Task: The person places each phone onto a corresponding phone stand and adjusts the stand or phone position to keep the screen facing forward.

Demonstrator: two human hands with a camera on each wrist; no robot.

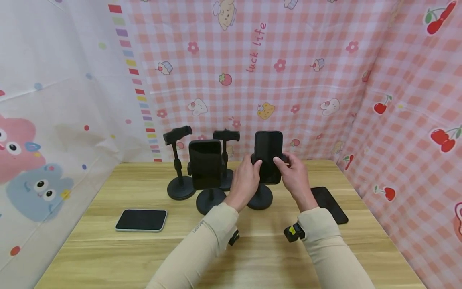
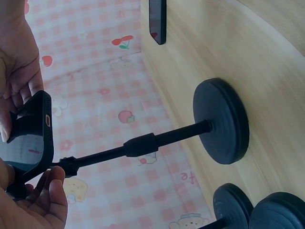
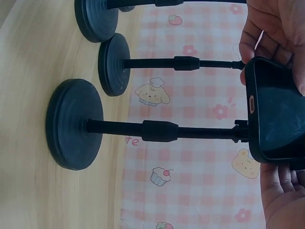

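Note:
A black phone [image 1: 268, 152] stands upright in the clamp of a black stand with a round base [image 1: 260, 197]. My left hand [image 1: 245, 180] grips its left side and my right hand [image 1: 296, 176] its right, both thumbs at the front edges, with fingers round the clamp arms. From the left wrist, the left hand [image 2: 43, 205] curls under the phone's [image 2: 46, 129] edge beside the clamp joint; the right hand [image 2: 21, 57] is opposite. The right wrist view shows the pole [image 3: 159, 130] behind the phone [image 3: 252, 109], between left hand [image 3: 274, 36] and right hand [image 3: 281, 195].
Left of this stand, another holds a black phone [image 1: 205, 164]. Two stands with no phone, one at the left [image 1: 181, 187] and one behind [image 1: 226, 136], are close by. A pale-edged phone [image 1: 141, 220] lies at the left, a dark phone [image 1: 330, 205] at the right. Patterned cloth [image 1: 252, 92] surrounds the table.

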